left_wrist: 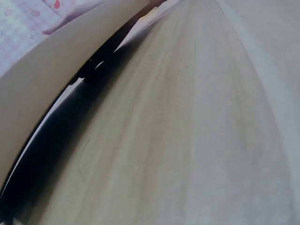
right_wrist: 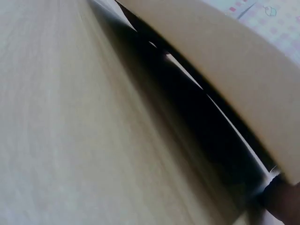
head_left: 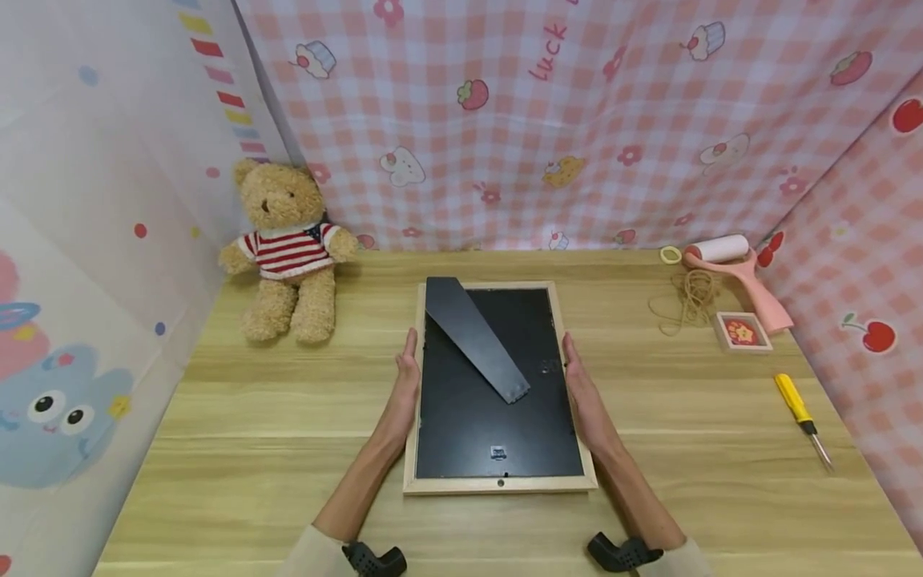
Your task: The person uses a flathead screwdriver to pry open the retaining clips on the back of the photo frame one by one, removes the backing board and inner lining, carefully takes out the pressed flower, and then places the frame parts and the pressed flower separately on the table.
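Note:
A picture frame [head_left: 461, 486] with a pale wood border lies back side up in front of me. On its black backing board [head_left: 461, 441] a dark easel leg [head_left: 472, 336] slants across, and a small metal hanger [head_left: 498, 453] sits near the bottom. My left hand [head_left: 401, 397] holds the left side, my right hand [head_left: 591, 409] the right; the fingers underneath are hidden. In the left wrist view the frame's wooden side [left_wrist: 42, 84] overhangs the tabletop, with a bright gap and dark shadow below. The right wrist view shows the opposite side [right_wrist: 234, 70] likewise, a blurred fingertip [right_wrist: 287, 201] at its corner.
A teddy bear [head_left: 292, 248] in a striped shirt sits at the back left. Toward the back right lie a pink lint roller [head_left: 753, 288], a tangle of twine [head_left: 695, 296], a yellow ring [head_left: 671, 255] and a small box [head_left: 743, 332]. A yellow-handled screwdriver [head_left: 796, 401] rests near the right edge.

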